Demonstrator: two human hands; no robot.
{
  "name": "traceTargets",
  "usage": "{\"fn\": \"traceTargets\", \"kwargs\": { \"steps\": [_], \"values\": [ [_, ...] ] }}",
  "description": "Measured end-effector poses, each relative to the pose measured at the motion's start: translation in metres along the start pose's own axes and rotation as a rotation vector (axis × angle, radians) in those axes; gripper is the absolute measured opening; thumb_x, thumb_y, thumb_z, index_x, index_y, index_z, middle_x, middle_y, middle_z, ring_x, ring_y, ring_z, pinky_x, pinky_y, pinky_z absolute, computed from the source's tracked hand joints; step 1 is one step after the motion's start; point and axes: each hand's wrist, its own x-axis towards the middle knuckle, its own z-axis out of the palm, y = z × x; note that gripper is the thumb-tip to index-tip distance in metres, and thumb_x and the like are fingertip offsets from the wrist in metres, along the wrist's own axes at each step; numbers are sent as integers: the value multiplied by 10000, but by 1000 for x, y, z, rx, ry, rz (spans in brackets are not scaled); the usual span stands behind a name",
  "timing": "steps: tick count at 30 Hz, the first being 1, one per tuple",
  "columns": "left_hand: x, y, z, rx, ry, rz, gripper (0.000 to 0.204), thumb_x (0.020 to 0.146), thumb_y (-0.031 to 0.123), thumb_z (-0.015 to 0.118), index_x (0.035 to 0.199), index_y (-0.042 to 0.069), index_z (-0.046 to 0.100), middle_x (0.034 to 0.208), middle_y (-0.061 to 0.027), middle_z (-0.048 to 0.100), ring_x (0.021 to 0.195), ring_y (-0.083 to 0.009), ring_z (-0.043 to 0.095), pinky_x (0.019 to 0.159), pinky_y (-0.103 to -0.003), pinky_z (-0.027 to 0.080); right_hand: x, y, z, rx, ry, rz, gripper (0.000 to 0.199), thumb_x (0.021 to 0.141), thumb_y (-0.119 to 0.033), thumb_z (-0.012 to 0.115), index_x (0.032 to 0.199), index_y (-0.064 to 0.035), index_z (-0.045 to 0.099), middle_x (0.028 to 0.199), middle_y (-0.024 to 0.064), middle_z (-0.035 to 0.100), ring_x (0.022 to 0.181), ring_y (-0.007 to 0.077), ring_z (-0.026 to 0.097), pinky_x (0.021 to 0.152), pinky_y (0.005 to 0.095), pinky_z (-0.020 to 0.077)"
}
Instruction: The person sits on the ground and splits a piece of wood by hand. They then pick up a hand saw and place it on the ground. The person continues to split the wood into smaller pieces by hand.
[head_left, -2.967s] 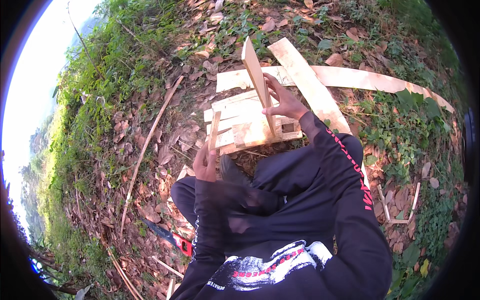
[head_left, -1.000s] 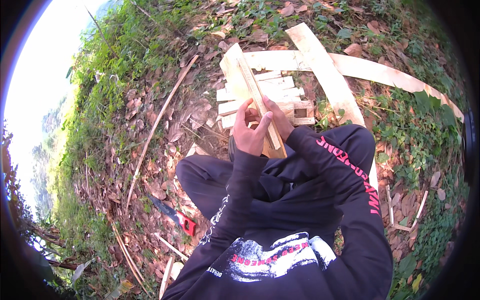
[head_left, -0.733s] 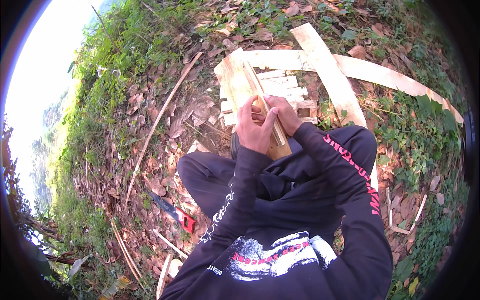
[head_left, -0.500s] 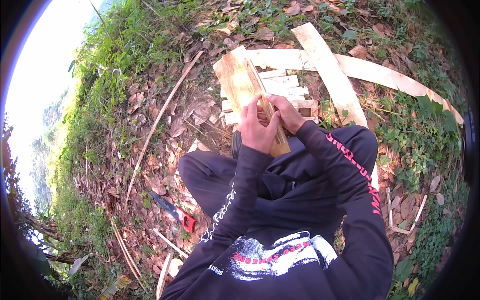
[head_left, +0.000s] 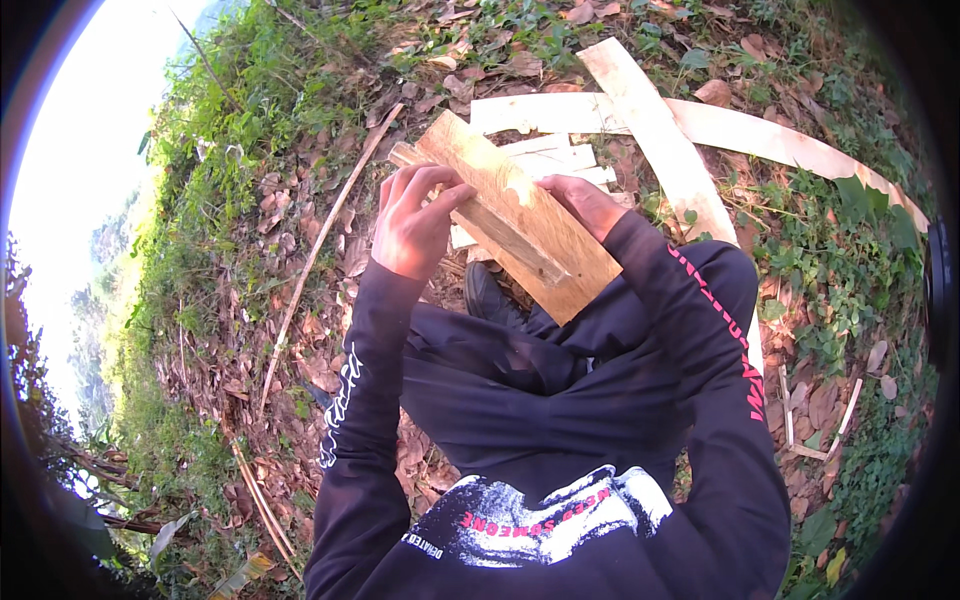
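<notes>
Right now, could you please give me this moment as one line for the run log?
left hand: grips wooden plank | right hand: grips plank's other edge | plank: raised, tilted | below: plank pile on leafy ground

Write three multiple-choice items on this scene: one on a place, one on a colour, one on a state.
1. Where are the long pale planks?
A. flat on the leafy ground
B. stacked on a table
C. leaning on a wall

2. What colour are the sleeves?
A. white
B. black
C. yellow

3. How is the wooden board held?
A. by the left hand alone
B. by the right hand alone
C. by both hands

Key: 1 A, they lie among dry leaves; 2 B, both forearms are clad in black; 3 C, a hand grips each side.
</notes>
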Motion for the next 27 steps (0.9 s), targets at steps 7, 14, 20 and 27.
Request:
{"fn": "traceTargets", "kwargs": {
  "steps": [7, 14, 20, 27],
  "values": [
    [12, 7, 29, 27, -106, 47, 374, 710, -16, 636, 1018, 179, 723, 1038, 9, 644, 1043, -239, 593, 927, -397, 449, -21, 1, 25, -354, 44, -61, 528, 912, -442, 639, 1254, -41, 616, 1139, 87, 662, 1002, 162, 642, 880, 310, 492],
    [2, 2, 42, -36, -130, -7, 372, 716, -21, 628, 1017, 175, 727, 1031, 5, 641, 1047, -254, 588, 927, -404, 465, -16, 3, 22, -664, -130, -111, 526, 951, -410, 645, 1289, -11, 593, 1127, 56, 652, 991, 91, 606, 860, 277, 486],
    [-2, -6, 41, -55, -124, 57, 368, 691, 2, 637, 1013, 163, 712, 1026, 4, 618, 1054, -252, 585, 937, -407, 456, -8, 10, 14, -412, -102, -117, 464, 996, -329, 596, 1309, 11, 561, 1165, 75, 645, 1016, 103, 618, 869, 276, 501],
    [-3, -1, 42, -33, -95, 53, 405, 662, -7, 635, 1019, 169, 713, 1021, 1, 618, 1049, -258, 590, 925, -406, 468, -5, 14, 7, -491, -140, -99, 449, 982, -333, 615, 1268, 12, 583, 1116, 57, 646, 963, 91, 606, 834, 286, 496]
  ]
}}
